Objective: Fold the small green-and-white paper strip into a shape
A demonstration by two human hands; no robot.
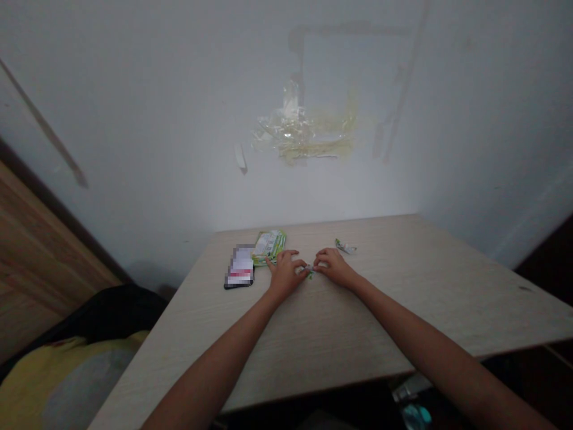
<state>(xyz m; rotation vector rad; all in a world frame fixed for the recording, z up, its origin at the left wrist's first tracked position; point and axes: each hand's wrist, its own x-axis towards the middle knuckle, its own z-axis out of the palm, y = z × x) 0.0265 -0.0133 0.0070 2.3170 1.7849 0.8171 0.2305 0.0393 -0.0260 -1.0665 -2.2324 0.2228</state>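
A small green and white wrapper (310,275) is pinched over the middle of the table, too small to make out its contents. My left hand (285,275) grips its left side between thumb and forefinger, the other fingers spread. From the other side, my right hand (333,266) pinches it with thumb and fingertips. A larger green printed packet (270,243) lies just behind and left of my left hand, which partly covers its lower edge. Just beyond my right hand lies another small green and white wrapper (345,246), crumpled.
To the left lies a phone (240,267) with a blurred screen, beside the green packet. The pale wooden table (403,263) meets a wall (179,119) with torn tape on it. Yellow and grey cloth (76,376) is at lower left, and a bottle-like thing (416,416) is below the table edge.
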